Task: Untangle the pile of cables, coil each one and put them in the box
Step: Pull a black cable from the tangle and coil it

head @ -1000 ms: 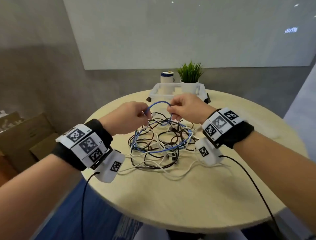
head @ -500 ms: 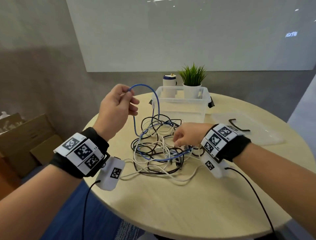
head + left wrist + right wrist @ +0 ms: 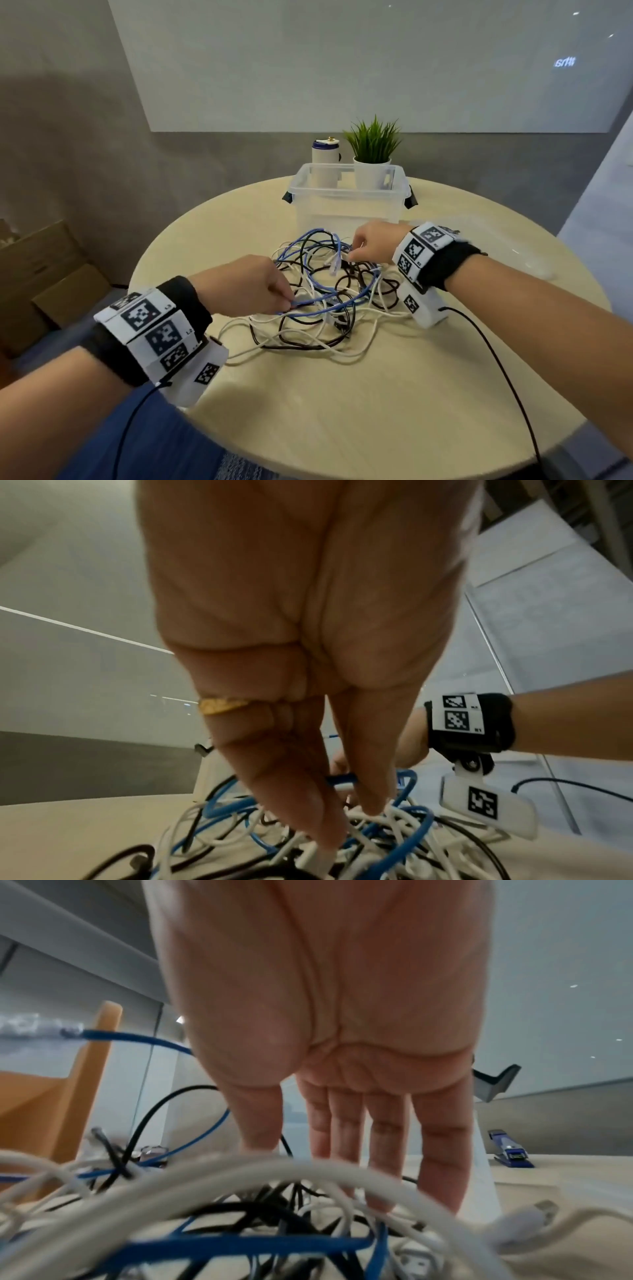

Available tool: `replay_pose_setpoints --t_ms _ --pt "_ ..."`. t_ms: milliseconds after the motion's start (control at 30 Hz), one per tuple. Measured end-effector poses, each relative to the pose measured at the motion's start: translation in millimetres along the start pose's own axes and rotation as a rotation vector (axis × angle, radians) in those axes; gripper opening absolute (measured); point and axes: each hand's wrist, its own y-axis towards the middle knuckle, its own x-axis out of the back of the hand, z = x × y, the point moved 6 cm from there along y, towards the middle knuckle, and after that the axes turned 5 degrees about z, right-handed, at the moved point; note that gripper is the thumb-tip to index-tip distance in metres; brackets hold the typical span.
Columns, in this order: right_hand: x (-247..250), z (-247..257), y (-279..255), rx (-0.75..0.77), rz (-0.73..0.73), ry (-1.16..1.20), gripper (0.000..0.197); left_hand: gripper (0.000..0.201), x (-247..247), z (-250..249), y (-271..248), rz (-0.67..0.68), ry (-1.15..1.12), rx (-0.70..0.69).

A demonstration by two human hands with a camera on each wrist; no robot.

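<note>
A tangle of blue, white and black cables (image 3: 329,298) lies in the middle of the round table (image 3: 342,411). My left hand (image 3: 286,301) is low at the pile's near left, and thumb and fingers pinch a blue cable (image 3: 342,779) there. The blue cable's clear plug (image 3: 334,265) lies on top of the pile. At the far right of the pile my right hand (image 3: 354,251) reaches in; its fingers (image 3: 346,1131) are straight and hold nothing I can see. The clear plastic box (image 3: 346,202) stands open just behind the pile.
The box's clear lid (image 3: 513,246) lies flat on the table to the right. A potted plant (image 3: 373,154) and a white cylinder (image 3: 324,157) stand behind the box. Cardboard boxes (image 3: 44,274) sit on the floor at left. A blue stapler (image 3: 510,1153) lies near the box.
My left hand, which held the blue cable up high, has come down to the pile's near left. The right hand has shifted to the pile's far side.
</note>
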Motion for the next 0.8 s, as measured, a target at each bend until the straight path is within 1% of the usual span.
replay_pose_setpoints --t_ms 100,167,200,233,300,367,400,467,500,533,600,667,733,800 --pt "-10 4 5 -0.002 0.087 -0.061 0.038 0.018 -13 1 10 0.103 0.070 0.034" --pt "-13 5 6 -0.005 0.102 -0.079 0.024 0.018 -15 0 14 0.098 0.062 0.044" --pt "-11 6 5 0.001 0.084 -0.067 0.016 0.017 -15 -1 15 0.084 0.049 0.042" --pt "-8 5 5 0.009 0.060 -0.039 0.013 0.018 -15 -3 16 0.077 0.039 0.037" --pt "4 4 3 0.038 -0.002 0.046 0.013 0.020 -17 -7 18 0.102 0.048 0.009" --pt "14 -1 2 0.075 -0.047 0.190 0.014 0.022 -22 -10 19 0.144 0.087 -0.004" --pt "15 -4 1 0.086 -0.032 0.288 0.014 0.022 -23 -11 19 0.154 0.105 0.005" --pt "6 -6 -1 0.095 0.075 0.492 0.015 0.023 -24 -10 20 0.153 0.136 0.022" --pt "0 -7 -1 0.086 0.120 0.556 0.016 0.023 -24 -9 21 0.150 0.145 0.026" --pt "-4 -7 -1 0.072 0.120 0.566 0.017 0.022 -23 -8 22 0.148 0.147 0.029" --pt "-5 -9 0 0.027 0.051 0.496 0.015 0.021 -21 -7 24 0.149 0.145 0.038" --pt "-4 -9 4 -0.021 0.018 0.424 0.022 0.020 -22 -9 26 0.157 0.155 0.030" --pt "-5 -9 8 -0.055 0.049 0.417 0.033 0.020 -24 -10 28 0.171 0.161 0.014" --pt "-9 -5 10 -0.049 0.088 0.395 0.036 0.020 -27 -9 29 0.177 0.169 0.008"
